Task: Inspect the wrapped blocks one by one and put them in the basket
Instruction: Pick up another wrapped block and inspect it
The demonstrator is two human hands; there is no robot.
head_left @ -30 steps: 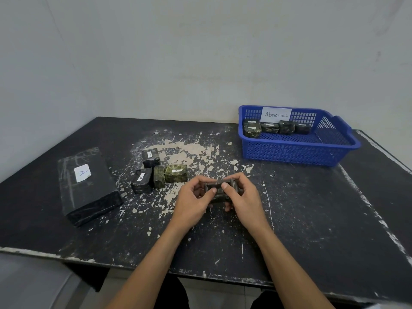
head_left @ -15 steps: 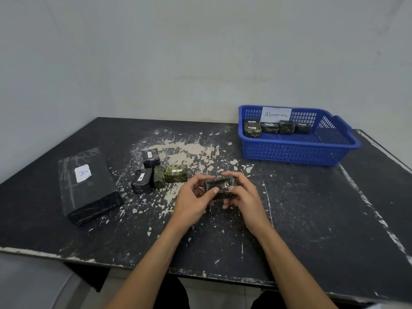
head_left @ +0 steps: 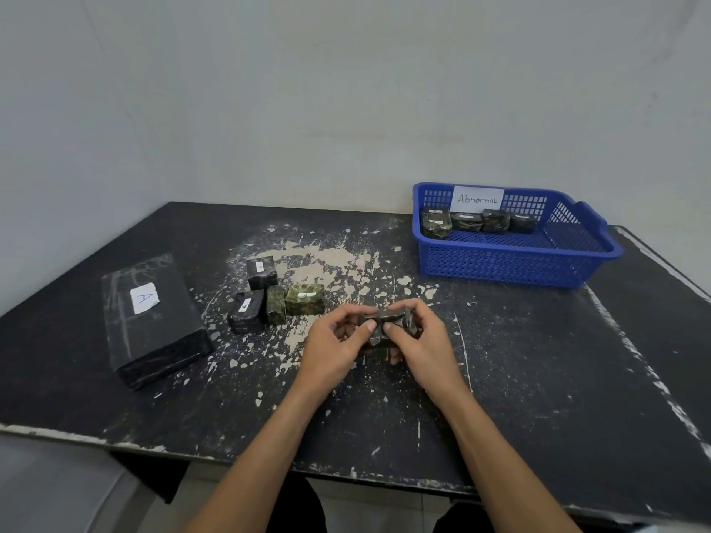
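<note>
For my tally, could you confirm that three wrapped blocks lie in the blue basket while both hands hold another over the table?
Not quite: the head view shows four wrapped blocks in the blue basket, not three. The left hand and right hand do hold another block over the table.

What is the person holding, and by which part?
A small dark wrapped block, pinched by its two ends: left hand on the left end, right hand on the right end.
</note>
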